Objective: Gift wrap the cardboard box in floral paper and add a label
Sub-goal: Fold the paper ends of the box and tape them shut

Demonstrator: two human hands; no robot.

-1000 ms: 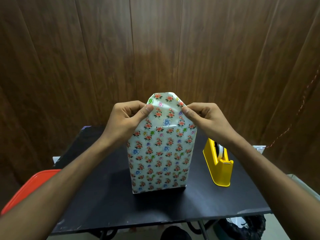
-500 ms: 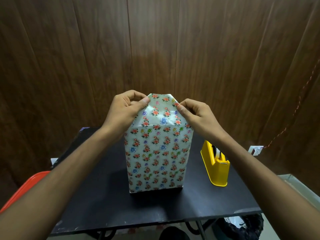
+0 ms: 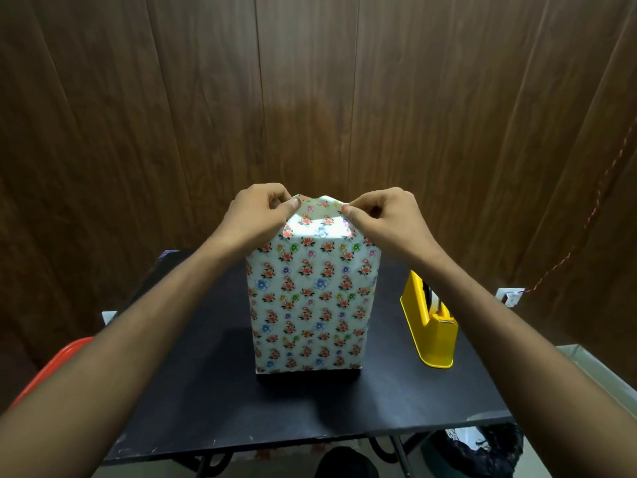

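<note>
On black table (image 3: 206,391), yellow tape dispenser (image 3: 431,334) beside wrapped box (image 3: 310,305), both hands (image 3: 258,215) (image 3: 382,219) pinching its top flap (image 3: 319,210).

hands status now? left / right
Left hand: pinching the floral paper flap at the box top.
Right hand: pinching the same flap's other corner.

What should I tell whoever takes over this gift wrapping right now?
Left hand: pinches the top flap of the floral paper at its left corner.
Right hand: pinches the same flap at its right corner.
The box stands upright on the black table, its visible sides covered in paper. The yellow tape dispenser sits to its right, apart from it.
Done: sides wrapped, top flap shaped.
Left: fold the flap down, tape it, add the label. No label is in view.
</note>
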